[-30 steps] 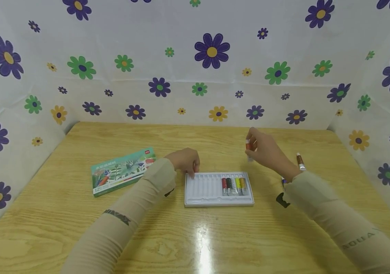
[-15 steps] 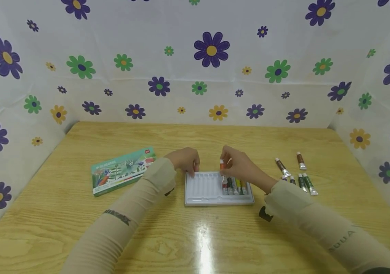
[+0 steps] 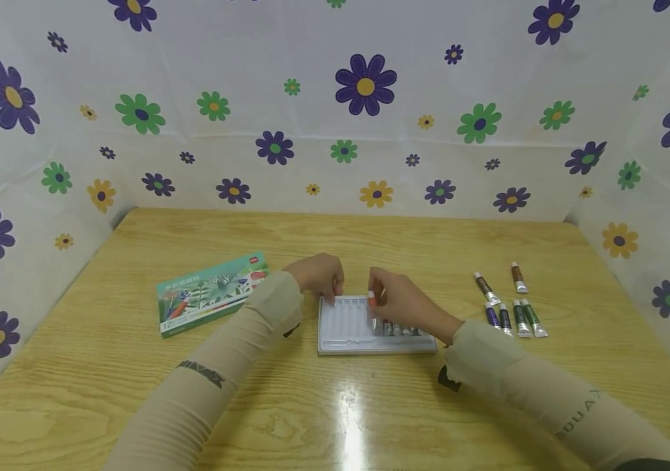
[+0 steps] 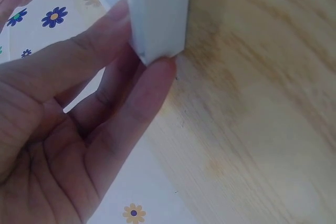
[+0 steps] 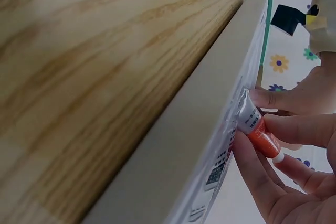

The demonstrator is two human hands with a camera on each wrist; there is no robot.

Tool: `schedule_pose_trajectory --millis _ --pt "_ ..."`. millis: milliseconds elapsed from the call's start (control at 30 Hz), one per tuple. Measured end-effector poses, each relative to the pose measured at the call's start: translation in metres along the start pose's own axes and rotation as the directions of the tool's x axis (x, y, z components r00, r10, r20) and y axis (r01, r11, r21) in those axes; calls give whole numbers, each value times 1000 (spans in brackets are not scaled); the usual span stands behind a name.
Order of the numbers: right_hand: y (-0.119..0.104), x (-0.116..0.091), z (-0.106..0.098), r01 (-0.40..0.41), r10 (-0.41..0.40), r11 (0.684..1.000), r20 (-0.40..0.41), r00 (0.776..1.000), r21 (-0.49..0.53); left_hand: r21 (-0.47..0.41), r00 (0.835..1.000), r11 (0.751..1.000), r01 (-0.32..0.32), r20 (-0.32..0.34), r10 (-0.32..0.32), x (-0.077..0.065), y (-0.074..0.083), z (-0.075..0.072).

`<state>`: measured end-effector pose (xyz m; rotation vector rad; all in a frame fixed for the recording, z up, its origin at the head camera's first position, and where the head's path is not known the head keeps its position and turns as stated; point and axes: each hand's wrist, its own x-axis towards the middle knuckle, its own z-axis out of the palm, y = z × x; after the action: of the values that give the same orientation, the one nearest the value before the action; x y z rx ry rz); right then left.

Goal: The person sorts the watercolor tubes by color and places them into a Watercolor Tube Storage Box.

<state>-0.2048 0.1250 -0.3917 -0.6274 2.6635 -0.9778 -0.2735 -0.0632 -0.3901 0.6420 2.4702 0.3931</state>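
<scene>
A white paint tray (image 3: 343, 344) with narrow slots lies mid-table, several paint tubes in its right half. My left hand (image 3: 318, 275) is at its far left corner. In the left wrist view, the thumb and fingers of my left hand (image 4: 89, 108) pinch the corner of the tray (image 4: 163, 14). With my right hand (image 3: 408, 301) I pinch an orange-red paint tube (image 3: 373, 302) over the slot left of the seated tubes. In the right wrist view the paint tube (image 5: 262, 137) is tilted, its white cap away from the tray and its silver end at the slots.
Left of the tray lies a green paint box (image 3: 211, 294) with a printed picture. On the right several loose tubes lie on the table: a brown paint tube (image 3: 519, 278), a dark one behind, and purple and green ones. A flowered cloth (image 3: 311, 85) stands behind the table.
My right hand has carried the orange-red tube leftward from behind the tray's right end and down to the slots. My left hand has stayed at the tray corner.
</scene>
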Motion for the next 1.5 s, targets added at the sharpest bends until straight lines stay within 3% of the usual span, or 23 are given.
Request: schedule_pose_trajectory --millis 233,333,533,733,867,967,1067,1133,1200,1367,1500 --pt "-4 -1 0 -2 4 998 23 1000 -63 -4 1000 1000 1 -1 -1 -1 1 -1" --pt "-6 0 1 -41 44 994 25 999 -100 -4 1000 1000 2 0 -2 -1 1 -1" --pt "-8 1 1 -88 95 967 19 995 -238 2 1000 1000 7 3 -7 -1 2 0" --pt "-4 0 2 -32 32 937 -6 999 -349 3 1000 1000 11 3 -11 -3 3 0" --pt "-2 0 0 90 -91 884 20 996 -458 8 1000 1000 14 6 -14 -4 4 -1" --pt "-1 2 -4 245 -232 804 94 968 -542 12 1000 1000 17 8 -17 -4 4 -2" --pt "0 5 -9 424 -368 698 220 904 -577 13 1000 1000 16 9 -16 -3 4 -2" --pt "1 8 -12 505 -410 641 298 862 -579 12 1000 1000 15 9 -15 -3 4 -2" --pt "3 10 -12 548 -418 600 355 836 -583 13 1000 1000 19 9 -19 -3 4 -2" --pt "5 11 -11 562 -406 582 390 827 -587 6 999 1000 19 30 -19 -1 4 -3" --pt "6 12 -12 556 -408 636 377 831 -535 3 999 1000 18 38 -18 1 4 -3"
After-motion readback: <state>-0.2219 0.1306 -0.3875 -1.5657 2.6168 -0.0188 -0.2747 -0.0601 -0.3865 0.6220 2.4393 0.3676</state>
